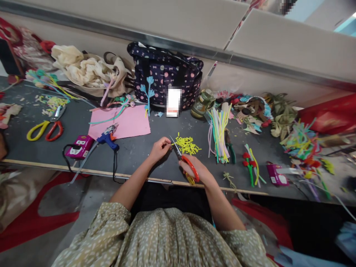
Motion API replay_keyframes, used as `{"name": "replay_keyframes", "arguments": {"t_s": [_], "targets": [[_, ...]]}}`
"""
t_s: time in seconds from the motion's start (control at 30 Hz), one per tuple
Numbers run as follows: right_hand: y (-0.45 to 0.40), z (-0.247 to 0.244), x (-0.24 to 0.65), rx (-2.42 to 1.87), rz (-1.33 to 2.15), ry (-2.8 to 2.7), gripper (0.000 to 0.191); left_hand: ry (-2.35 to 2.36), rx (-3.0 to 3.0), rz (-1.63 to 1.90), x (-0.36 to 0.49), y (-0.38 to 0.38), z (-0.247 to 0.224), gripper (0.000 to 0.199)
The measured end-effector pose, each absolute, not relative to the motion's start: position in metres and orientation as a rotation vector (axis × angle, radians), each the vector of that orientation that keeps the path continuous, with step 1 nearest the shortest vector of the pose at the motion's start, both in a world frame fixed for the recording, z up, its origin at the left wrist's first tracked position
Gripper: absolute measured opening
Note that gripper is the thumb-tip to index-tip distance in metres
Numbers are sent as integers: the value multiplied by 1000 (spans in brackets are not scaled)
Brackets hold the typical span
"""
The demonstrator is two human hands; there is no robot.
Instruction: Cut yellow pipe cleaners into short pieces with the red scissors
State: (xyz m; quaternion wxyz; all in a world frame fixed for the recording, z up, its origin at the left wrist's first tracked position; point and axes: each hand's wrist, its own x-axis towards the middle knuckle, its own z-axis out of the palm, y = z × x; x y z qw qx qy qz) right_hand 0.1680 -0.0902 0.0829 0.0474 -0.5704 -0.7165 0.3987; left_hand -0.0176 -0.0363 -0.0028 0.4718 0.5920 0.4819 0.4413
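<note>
My right hand [196, 168] grips a pair of scissors [191, 166] with an orange and a yellow handle. The blades point up and left, toward the fingertips of my left hand [161, 148]. Those fingers are pinched together at the blade tips; whatever is between them is too small to make out. Just beyond the blades lies a pile of short yellow-green cut pieces [189, 145], which look like chenille stem. To the right of the pile rests a bundle of long pastel chenille stems [220, 135].
A blue glue gun [108, 139] lies by a pink sheet [133, 122] on the left, near a second pair of scissors [46, 129]. A dark patterned bag [155, 70] and a green jar [203, 104] stand at the back. Red chenille flowers [249, 163] lie right.
</note>
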Motion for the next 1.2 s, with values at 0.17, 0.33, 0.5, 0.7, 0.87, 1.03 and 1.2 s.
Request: {"name": "replay_keyframes", "arguments": {"t_s": [0.17,0.33,0.5,0.7,0.87,1.03,1.2], "targets": [[-90,84,168,-1757,1245,-2159,17,1161,1435,1051,-16,-37,-5,12],[-90,81,167,-1753,1267,-2119,17,1144,1455,1035,-15,-37,-4,13],[-89,82,166,-1757,1269,-2103,18,1154,1468,1024,-16,-37,-2,14],[-87,83,170,-1802,1338,-1989,20,1257,1559,1051,-25,-40,3,16],[-84,77,172,-1836,1425,-1899,18,1328,1631,1020,-30,-41,4,18],[-85,74,168,-1833,1453,-1844,13,1356,1667,967,-32,-39,1,19],[-87,65,161,-1867,1305,-1999,15,1373,1662,965,-34,-37,0,19]]}}
